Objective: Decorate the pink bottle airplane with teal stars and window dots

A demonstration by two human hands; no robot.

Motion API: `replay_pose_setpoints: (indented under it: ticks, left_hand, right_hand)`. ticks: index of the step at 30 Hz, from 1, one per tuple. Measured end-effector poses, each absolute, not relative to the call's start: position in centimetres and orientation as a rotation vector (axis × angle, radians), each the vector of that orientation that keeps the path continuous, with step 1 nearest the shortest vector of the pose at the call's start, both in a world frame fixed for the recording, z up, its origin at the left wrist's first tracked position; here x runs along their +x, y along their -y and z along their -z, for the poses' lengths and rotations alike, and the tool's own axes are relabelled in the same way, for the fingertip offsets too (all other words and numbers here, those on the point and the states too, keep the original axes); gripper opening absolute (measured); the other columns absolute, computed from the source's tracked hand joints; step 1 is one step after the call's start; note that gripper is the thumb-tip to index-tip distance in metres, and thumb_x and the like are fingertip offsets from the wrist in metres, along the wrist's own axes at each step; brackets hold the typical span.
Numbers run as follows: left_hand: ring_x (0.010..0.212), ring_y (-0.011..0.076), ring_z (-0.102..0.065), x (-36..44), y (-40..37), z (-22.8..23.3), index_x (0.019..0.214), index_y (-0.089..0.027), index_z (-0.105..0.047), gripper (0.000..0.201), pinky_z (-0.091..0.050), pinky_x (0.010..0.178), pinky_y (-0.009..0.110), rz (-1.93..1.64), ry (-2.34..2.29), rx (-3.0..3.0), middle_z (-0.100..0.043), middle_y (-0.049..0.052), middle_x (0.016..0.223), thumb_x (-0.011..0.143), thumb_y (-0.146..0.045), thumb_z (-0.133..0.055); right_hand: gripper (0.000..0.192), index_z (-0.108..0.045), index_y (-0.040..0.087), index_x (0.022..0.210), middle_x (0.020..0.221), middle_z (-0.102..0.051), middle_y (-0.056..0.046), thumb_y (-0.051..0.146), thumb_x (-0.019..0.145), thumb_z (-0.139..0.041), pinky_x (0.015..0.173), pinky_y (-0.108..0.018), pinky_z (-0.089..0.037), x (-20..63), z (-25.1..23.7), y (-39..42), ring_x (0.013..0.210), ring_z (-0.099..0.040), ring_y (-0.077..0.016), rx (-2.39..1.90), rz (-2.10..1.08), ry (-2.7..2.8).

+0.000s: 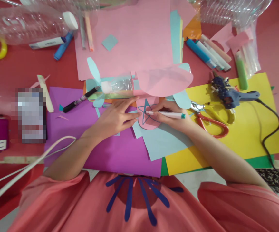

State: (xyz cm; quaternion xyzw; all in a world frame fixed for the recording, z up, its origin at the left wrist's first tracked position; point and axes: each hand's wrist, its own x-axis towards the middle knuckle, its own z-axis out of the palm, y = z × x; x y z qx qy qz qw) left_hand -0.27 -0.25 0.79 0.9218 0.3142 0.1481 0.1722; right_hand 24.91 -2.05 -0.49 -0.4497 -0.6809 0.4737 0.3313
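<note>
My right hand is closed round a white marker with a teal end, its tip on a blue star outline drawn on a rounded pink paper piece. My left hand lies with fingers spread, fingertips at the left edge of that piece and holding nothing. Under the pink paper are light blue sheets. Just beyond my hands lies a plastic bottle with a white cap, light blue paper blades at the cap end and a large pink paper wing across it.
At right are a glue gun with a black cord and red-and-yellow-handled scissors on yellow paper. Left lie a black pen on purple paper and a phone. Markers and plastic bottles are farther back.
</note>
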Motion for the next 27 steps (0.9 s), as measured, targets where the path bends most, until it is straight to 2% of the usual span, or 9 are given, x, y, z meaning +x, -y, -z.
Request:
replay_pose_setpoints:
  ticks: [5, 9, 16, 21, 27]
  left_hand:
    - [0.123, 0.0269, -0.059, -0.2, 0.3, -0.8, 0.109, -0.023, -0.074, 0.026, -0.051, 0.104, 0.044, -0.374, -0.903, 2.611, -0.049, 0.011, 0.148, 0.099, -0.029, -0.05]
    - [0.122, 0.0291, -0.059, -0.3, 0.4, -0.7, 0.113, -0.024, -0.073, 0.029, -0.051, 0.103, 0.047, -0.358, -0.913, 2.625, -0.05, 0.012, 0.147, 0.1, -0.031, -0.049]
    - [0.123, 0.0281, -0.059, -0.3, 0.3, -0.8, 0.112, -0.024, -0.073, 0.027, -0.051, 0.104, 0.046, -0.35, -0.92, 2.623, -0.05, 0.011, 0.147, 0.099, -0.029, -0.051]
    - [0.125, 0.0269, -0.057, -0.3, 0.3, -0.7, 0.113, -0.024, -0.073, 0.027, -0.049, 0.107, 0.045, -0.324, -0.94, 2.605, -0.049, 0.01, 0.148, 0.099, -0.031, -0.05]
    - [0.121, 0.027, -0.06, -0.4, 0.4, -0.7, 0.111, -0.024, -0.073, 0.027, -0.05, 0.104, 0.046, -0.369, -0.913, 2.6, -0.05, 0.011, 0.147, 0.1, -0.03, -0.049]
  right_hand:
    - [0.023, -0.064, 0.023, 0.08, 0.075, -0.065, 0.0, 0.044, 0.087, -0.066, 0.064, -0.031, -0.047, 24.8, 0.6, 1.9, 0.071, -0.061, -0.0149, -1.159, -1.309, 1.649]
    - [0.024, -0.063, 0.024, 0.081, 0.075, -0.062, 0.001, 0.047, 0.087, -0.065, 0.067, -0.031, -0.047, 24.6, 0.8, 1.8, 0.071, -0.059, -0.014, -1.177, -1.297, 1.548]
    - [0.026, -0.062, 0.024, 0.083, 0.076, -0.062, 0.0, 0.05, 0.087, -0.064, 0.068, -0.032, -0.048, 24.5, 1.1, 1.9, 0.073, -0.059, -0.0152, -1.177, -1.296, 1.567]
    - [0.031, -0.059, 0.023, 0.076, 0.067, -0.059, 0.001, 0.053, 0.084, -0.065, 0.058, -0.03, -0.043, 24.3, -0.2, 1.9, 0.063, -0.054, -0.0138, -1.213, -1.317, 1.607]
    - [0.03, -0.062, 0.021, 0.077, 0.071, -0.06, 0.0, 0.049, 0.086, -0.063, 0.059, -0.029, -0.04, 24.8, -0.1, 1.8, 0.064, -0.052, -0.0125, -1.213, -1.309, 1.728]
